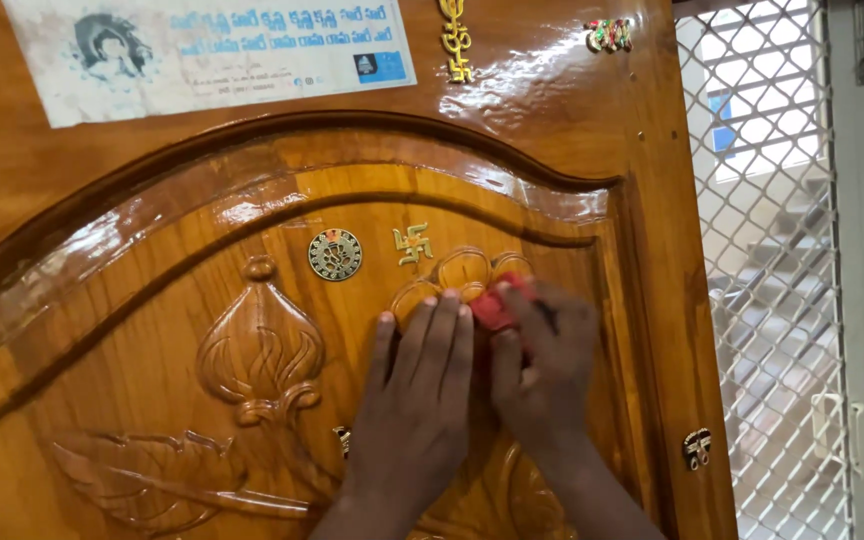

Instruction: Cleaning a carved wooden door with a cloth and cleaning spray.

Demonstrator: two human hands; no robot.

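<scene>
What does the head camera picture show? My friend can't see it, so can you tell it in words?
Two hands press on a shiny carved wooden door: the right hand rubs a red cloth over a raised carving, and the left hand lies flat beside it. A round medallion and a small gold emblem sit just above, with a metal mesh grille to the right.

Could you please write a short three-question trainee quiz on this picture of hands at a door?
1. True or false: the right hand presses a red cloth against the carved wooden door.
2. How does the left hand rest? A) flat on the door, fingers spread B) gripping a handle C) holding a brush
3. What lies to the right of the door?

Key: 1 true. 2 A. 3 A white metal mesh grille.
</scene>
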